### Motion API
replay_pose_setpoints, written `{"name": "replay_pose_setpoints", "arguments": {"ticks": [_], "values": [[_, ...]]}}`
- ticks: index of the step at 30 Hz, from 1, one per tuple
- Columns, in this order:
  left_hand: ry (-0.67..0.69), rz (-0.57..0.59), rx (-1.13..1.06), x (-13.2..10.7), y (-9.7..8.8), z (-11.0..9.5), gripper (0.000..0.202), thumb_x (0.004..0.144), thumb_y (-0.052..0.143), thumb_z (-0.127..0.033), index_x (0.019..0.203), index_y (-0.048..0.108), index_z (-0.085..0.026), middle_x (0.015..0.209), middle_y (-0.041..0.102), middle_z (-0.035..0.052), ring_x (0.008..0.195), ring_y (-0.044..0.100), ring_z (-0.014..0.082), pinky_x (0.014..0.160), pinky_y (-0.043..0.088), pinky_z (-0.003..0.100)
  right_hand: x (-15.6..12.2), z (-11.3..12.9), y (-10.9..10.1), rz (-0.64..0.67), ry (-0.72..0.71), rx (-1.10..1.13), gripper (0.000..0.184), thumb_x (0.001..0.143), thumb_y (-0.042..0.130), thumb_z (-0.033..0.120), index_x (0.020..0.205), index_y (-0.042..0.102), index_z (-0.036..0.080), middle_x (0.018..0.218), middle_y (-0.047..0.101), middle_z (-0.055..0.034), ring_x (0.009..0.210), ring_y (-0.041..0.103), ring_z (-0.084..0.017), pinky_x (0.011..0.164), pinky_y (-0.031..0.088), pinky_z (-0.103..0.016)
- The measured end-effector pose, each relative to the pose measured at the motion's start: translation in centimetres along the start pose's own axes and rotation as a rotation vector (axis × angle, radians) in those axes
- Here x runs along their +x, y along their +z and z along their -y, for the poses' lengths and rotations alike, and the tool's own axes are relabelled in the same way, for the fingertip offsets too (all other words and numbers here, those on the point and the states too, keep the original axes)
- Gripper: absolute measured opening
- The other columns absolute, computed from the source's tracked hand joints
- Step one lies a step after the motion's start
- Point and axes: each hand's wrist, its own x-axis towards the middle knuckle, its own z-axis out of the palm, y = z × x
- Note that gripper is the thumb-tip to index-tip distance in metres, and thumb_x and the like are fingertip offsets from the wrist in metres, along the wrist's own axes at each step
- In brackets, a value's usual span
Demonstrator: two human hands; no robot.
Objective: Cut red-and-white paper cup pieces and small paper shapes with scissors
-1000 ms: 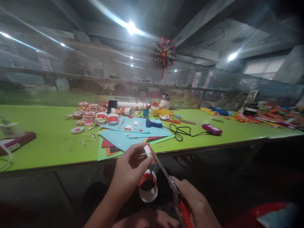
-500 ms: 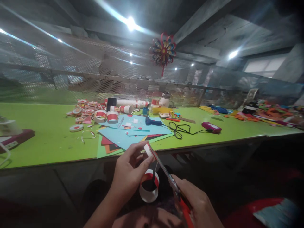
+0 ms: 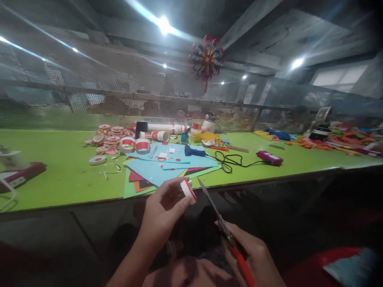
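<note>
Between the fingers and thumb of my left hand [image 3: 163,213] is a small piece of paper cup [image 3: 188,191], white with a red edge. My right hand [image 3: 249,249] is wrapped round red-handled scissors [image 3: 221,221], whose blades point up and away, just right of the piece and apart from it. The blades look closed or nearly so. Below my left hand, in the dark, a faint pale curved shape is too dim to name.
On the green table [image 3: 72,179] lie blue paper sheets [image 3: 146,169], a dark blue glue gun [image 3: 194,151], a corded purple box [image 3: 269,157], cut cup rings [image 3: 143,144] and a pile of round red-white pieces [image 3: 112,137]. Behind stands a mesh screen with a pinwheel [image 3: 207,59].
The white-and-red cup ring hanging below my left hand has come away and dropped out of clear view. The scissors have moved right and down, off the piece.
</note>
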Motion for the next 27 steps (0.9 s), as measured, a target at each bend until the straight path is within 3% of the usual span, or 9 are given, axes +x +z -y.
{"name": "replay_pose_setpoints", "arguments": {"ticks": [3,7,12,16,23,27], "values": [[-0.034,-0.022,-0.09,0.1,-0.2,0.0,0.038,0.067,0.074,-0.022,0.103,0.063,-0.018,0.099,0.07,0.0078,0.081,0.065,0.0175,0.074,0.051,0.027,0.0,-0.1,0.0,0.013,0.062,0.062,0.02,0.083,0.049,0.017,0.097,0.064,0.017,0.07,0.063,-0.0002,0.068,0.065,-0.016,0.064,0.052,-0.019],[-0.069,0.013,-0.13,0.3,-0.2,0.1,0.043,0.067,0.074,-0.023,0.107,0.062,-0.018,0.091,0.071,0.0079,0.074,0.065,0.0173,0.074,0.05,0.031,-0.2,-0.3,-0.1,0.093,0.076,0.097,0.019,0.085,0.051,0.018,0.102,0.061,0.016,0.08,0.065,-0.0033,0.076,0.067,-0.018,0.069,0.052,-0.02],[-0.068,-0.002,-0.166,0.3,0.1,0.1,0.045,0.065,0.075,-0.024,0.107,0.063,-0.019,0.107,0.067,0.011,0.084,0.065,0.0223,0.077,0.051,0.035,-0.1,-0.6,-0.1,0.108,-0.004,0.062,0.021,0.082,0.052,0.013,0.101,0.06,0.016,0.085,0.069,-0.0043,0.082,0.07,-0.019,0.072,0.053,-0.02],[-0.091,0.023,-0.171,0.2,0.2,-0.2,0.044,0.066,0.074,-0.024,0.109,0.063,-0.019,0.115,0.065,0.0118,0.092,0.064,0.0237,0.08,0.05,0.034,-0.1,-0.9,0.3,0.066,-0.018,0.04,0.023,0.083,0.051,0.014,0.103,0.061,0.016,0.083,0.071,-0.0046,0.076,0.07,-0.017,0.066,0.053,-0.019],[-0.083,0.046,-0.113,0.2,-0.2,-0.5,0.046,0.069,0.072,-0.025,0.114,0.061,-0.019,0.096,0.071,0.0092,0.086,0.065,0.0218,0.08,0.049,0.033,-0.5,-1.1,0.6,0.046,-0.05,0.054,0.028,0.079,0.053,0.008,0.103,0.064,0.017,0.09,0.074,-0.0054,0.09,0.07,-0.019,0.074,0.053,-0.019],[-0.028,0.011,-0.074,0.5,-0.6,-0.6,0.042,0.068,0.073,-0.024,0.109,0.062,-0.02,0.107,0.069,0.0095,0.095,0.063,0.0235,0.082,0.049,0.031,-0.1,-1.3,0.8,0.135,-0.094,0.113,0.032,0.08,0.055,0.009,0.109,0.061,0.02,0.089,0.072,-0.0039,0.085,0.07,-0.017,0.073,0.052,-0.017]]}}
